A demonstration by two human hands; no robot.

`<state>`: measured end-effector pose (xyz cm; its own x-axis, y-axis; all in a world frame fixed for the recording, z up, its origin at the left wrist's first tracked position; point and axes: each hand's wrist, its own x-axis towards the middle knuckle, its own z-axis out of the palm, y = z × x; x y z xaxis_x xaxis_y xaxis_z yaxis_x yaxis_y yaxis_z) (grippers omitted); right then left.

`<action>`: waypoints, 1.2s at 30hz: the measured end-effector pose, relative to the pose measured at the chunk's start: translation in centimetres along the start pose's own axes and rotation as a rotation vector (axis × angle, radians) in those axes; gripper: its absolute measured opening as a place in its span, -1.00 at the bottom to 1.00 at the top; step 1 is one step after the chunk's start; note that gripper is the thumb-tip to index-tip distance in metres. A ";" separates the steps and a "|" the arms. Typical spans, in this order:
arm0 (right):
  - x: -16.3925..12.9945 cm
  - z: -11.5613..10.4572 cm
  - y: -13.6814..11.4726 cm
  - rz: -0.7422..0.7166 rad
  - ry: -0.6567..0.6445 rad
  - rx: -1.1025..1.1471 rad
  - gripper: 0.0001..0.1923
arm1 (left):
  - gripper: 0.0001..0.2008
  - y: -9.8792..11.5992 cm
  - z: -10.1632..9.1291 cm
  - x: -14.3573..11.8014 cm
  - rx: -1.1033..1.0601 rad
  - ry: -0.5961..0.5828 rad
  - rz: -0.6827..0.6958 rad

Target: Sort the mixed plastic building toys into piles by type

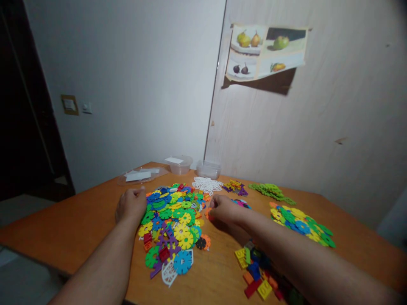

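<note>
A mixed heap of flower-shaped plastic discs (186, 237) in yellow, green and blue lies in front of me, with purple, red and white pieces among them. At its left edge is my left hand (131, 205), fingers curled in; whatever they may hold is hidden. My right hand (224, 208) is at the heap's right side with its fingers closed. An orange notched disc (208, 213) shows at those fingertips, partly covered by the hand. Nearer me lie a black disc (201, 243) and a white lattice piece (169, 273).
Building blocks (264, 289) lie under my right forearm. Farther right is a pile of discs (299, 226). White pieces (206, 184), yellow and purple pieces (235, 187) and green pieces (270, 191) sit toward the wall. Clear plastic tubs (180, 166) and lids (138, 176) stand at the back.
</note>
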<state>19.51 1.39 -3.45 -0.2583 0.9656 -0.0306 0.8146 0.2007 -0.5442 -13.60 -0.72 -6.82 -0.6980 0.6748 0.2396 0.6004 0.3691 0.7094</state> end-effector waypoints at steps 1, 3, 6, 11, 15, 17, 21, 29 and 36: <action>-0.4 -0.3 0.4 0.004 0.030 0.038 -0.83 | -0.50 -0.1 0.0 0.1 0.003 0.005 0.000; -1.2 -1.7 1.7 0.016 0.096 0.112 -0.90 | -0.48 -0.2 0.1 0.3 0.003 0.014 0.003; -2.4 -5.2 4.9 0.043 0.227 0.204 -0.96 | -0.47 -0.3 0.2 0.6 0.001 0.009 0.003; -4.7 -12.4 12.9 0.186 0.475 0.277 -0.90 | -0.44 -0.3 0.1 0.6 0.017 -0.013 0.004; -7.0 -15.6 19.0 0.340 0.599 0.269 -0.82 | -0.42 -0.3 -0.1 0.7 0.024 -0.021 0.016; -7.8 -16.1 21.1 0.391 0.614 0.269 -0.81 | -0.41 -0.3 -0.1 0.8 0.038 -0.026 0.008; -8.5 -15.4 23.4 0.441 0.632 0.270 -0.83 | -0.42 -0.3 -0.2 0.9 0.085 -0.043 -0.001; -9.6 -14.6 22.5 0.404 0.707 0.198 -0.83 | -0.43 -1.4 0.6 1.7 0.103 -0.023 0.020; -14.6 -11.0 17.7 0.042 0.524 0.297 -0.49 | -0.43 -0.9 0.2 1.6 0.100 -0.036 0.000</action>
<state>43.43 -7.30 -3.41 0.1227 0.9397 0.3192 0.6189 0.1790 -0.7648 -15.17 0.15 -7.23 -0.6845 0.6966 0.2150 0.6378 0.4294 0.6394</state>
